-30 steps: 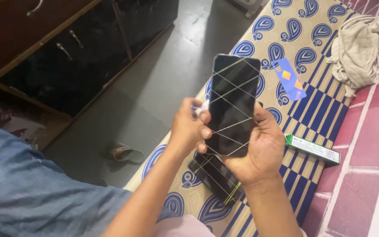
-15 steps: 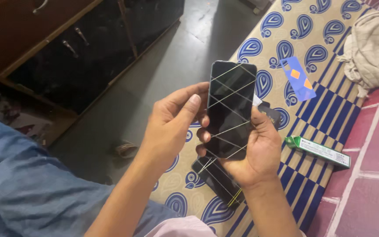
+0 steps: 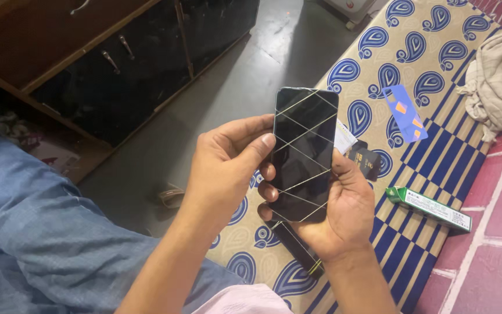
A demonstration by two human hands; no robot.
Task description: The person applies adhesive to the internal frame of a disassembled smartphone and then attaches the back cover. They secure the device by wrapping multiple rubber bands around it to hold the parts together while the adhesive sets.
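Cradled upright in the right hand (image 3: 344,215), long axis running away from the palm: a dark phone (image 3: 303,154) with crossing light lines, left hand (image 3: 228,160) thumb pressing its near edge, possibly a second device below.

Bed (image 3: 437,151) with cream sheet, blue paisley and blue check stripes. On it: crumpled beige cloth (image 3: 498,81) at far corner, blue card (image 3: 404,112), green box (image 3: 428,208) near the edge, small dark packet (image 3: 367,163), dark flat slab (image 3: 297,250) partly hidden.
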